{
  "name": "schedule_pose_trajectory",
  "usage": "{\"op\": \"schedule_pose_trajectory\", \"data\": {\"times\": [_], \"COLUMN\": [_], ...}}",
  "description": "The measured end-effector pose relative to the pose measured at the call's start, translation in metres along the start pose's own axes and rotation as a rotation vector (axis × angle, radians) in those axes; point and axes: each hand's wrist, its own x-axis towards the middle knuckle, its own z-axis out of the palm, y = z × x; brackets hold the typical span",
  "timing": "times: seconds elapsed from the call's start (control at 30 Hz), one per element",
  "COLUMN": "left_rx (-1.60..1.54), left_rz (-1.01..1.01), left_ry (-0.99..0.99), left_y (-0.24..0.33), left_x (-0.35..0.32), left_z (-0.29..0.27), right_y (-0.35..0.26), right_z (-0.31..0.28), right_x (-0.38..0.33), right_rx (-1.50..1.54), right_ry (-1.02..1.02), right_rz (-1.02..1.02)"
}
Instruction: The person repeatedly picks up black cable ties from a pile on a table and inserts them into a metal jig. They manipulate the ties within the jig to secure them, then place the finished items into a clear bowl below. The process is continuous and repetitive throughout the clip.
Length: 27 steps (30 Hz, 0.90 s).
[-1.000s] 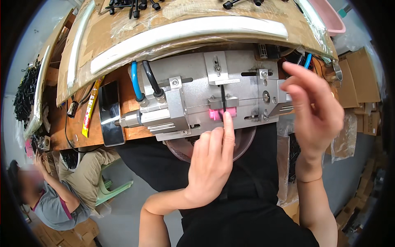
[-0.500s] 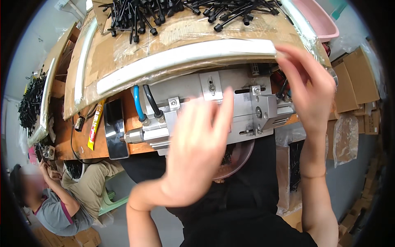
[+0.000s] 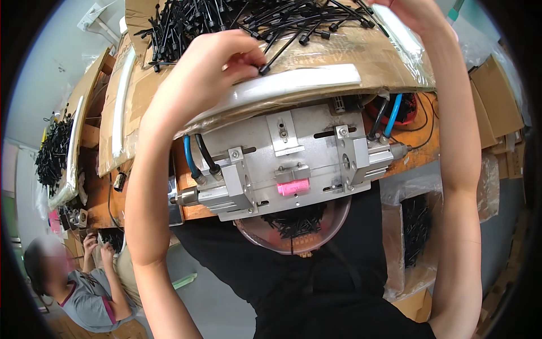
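Your left hand (image 3: pixel 223 53) is at the near edge of a heap of black capped rods (image 3: pixel 197 25) on the cardboard (image 3: pixel 351 50), fingers curled, tips drawn close at the capped end of one rod (image 3: pixel 280 51); whether they pinch it cannot be told. Your right hand (image 3: pixel 411 12) is at the heap's far right, cut off by the frame, its grip unclear.

Below, the metal fixture (image 3: pixel 322 150) on the wooden worktop (image 3: pixel 196 212) holds no rod, its small pink block (image 3: pixel 293 187) bare between two cylinders. The work looks mid-batch: plenty of rods lie ahead of you, while dark pieces (image 3: pixel 296 223) fill part of the translucent bowl (image 3: pixel 337 229) beneath the fixture. Whether those are finished cannot be told, nor how many are done.

Lettering is scarce: a faint mark on the left cylinder (image 3: pixel 217 196) is too small to read, as is dark print on the grey shirt (image 3: pixel 87 294) of the person seated nearby.
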Motion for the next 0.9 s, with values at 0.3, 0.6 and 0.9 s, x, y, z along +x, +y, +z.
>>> {"op": "schedule_pose_trajectory", "data": {"times": [0.3,0.6,0.9], "left_rx": [-0.168,0.184,0.333], "left_rz": [-0.208,-0.243,-0.366], "left_ry": [0.118,0.312,0.138], "left_y": [0.003,0.133,0.15], "left_x": [-0.058,-0.147,-0.135], "left_z": [-0.014,0.097,0.161], "right_y": [-0.014,-0.009,-0.004], "right_z": [0.007,0.017,0.026], "right_x": [-0.014,-0.098,-0.173], "right_rx": [0.574,0.442,0.084], "right_ry": [0.208,0.136,0.224], "right_rz": [-0.094,-0.176,-0.118]}}
